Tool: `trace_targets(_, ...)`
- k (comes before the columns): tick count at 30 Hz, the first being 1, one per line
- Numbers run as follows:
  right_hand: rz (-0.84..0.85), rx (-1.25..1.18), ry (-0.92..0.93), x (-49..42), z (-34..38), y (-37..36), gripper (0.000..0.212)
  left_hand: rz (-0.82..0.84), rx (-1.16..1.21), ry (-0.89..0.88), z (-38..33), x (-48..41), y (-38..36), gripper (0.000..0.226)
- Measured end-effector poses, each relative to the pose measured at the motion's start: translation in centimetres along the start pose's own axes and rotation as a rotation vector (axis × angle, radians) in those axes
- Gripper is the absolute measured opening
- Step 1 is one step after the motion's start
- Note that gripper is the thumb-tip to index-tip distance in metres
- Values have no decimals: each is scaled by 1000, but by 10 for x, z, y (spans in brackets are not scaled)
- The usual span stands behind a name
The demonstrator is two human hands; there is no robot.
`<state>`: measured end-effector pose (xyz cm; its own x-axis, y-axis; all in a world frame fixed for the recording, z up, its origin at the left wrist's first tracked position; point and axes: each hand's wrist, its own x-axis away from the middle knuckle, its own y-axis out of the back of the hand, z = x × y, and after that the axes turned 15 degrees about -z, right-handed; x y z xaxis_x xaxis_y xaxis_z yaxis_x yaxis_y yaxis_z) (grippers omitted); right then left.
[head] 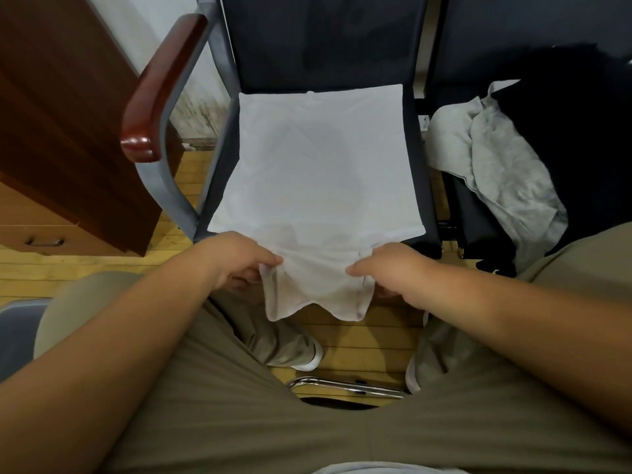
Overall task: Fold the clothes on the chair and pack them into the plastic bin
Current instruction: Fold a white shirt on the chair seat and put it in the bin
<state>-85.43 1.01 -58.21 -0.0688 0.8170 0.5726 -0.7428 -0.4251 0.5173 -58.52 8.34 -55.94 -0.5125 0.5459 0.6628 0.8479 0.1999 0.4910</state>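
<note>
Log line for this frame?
folding | left hand pinches white garment | right hand pinches it too | garment spread on chair | grey garment, black garment waiting

Two chairs were counted: a middle chair and a right chair. Three garments were counted: a white garment, a grey garment and a black garment. Two hands were counted: a left hand and a right hand.

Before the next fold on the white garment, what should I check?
1. Left hand pinches the near edge of the white garment: ok.
2. Right hand pinches the same edge: ok.
3. Garment flat on the chair: ok on the seat; the near end hangs over the front.
4. Grey garment and black garment clear of it: ok, both on the next seat.
5. Plastic bin location: cannot tell, not in view.
</note>
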Motion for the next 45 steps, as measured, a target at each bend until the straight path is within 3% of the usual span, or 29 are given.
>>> trace_targets(3,-53,-271,-14,3,25,26,59,-90,111,-29,-24,7,10,31)
trace_targets(5,-109,-277,49,1,44,42,62,-142,197,-54,-42,9,15,27)
trace_targets(9,-192,-267,200,-3,90,67,18,-200,304,-101,-85,-3,31,36)
trace_targets(15,-249,-196,330,-47,149,91,31,-198,218,-177,-148,-39,57,47)
trace_targets(19,-221,-249,259,-86,177,94,15,-242,171,-191,-178,-73,52,29)
trace_targets(22,-191,-285,155,-120,178,81,20,-299,131,-177,-180,-106,33,19)
trace_targets(24,-176,-268,111,-142,171,69,26,-299,34,-167,-180,-125,21,27)
trace_targets(27,-169,-112,84,-160,173,56,36,-265,-99,-183,-188,-140,15,40)
trace_targets(30,-154,197,183,-162,185,51,40,-253,-359,-254,-196,-141,11,55)
trace_targets(34,-57,568,282,-163,185,51,84,-232,-575,-312,-198,-139,6,82)
trace_targets(36,-38,646,312,-164,181,53,90,-232,-607,-342,-196,-138,2,86)
trace_targets(39,-47,707,354,-162,181,53,69,-260,-624,-384,-198,-134,-2,81)
trace_targets(42,-93,589,365,-163,183,57,37,-261,-486,-342,-202,-129,3,73)
trace_targets(45,-159,308,322,-162,188,68,26,-248,-210,-246,-206,-129,11,35)
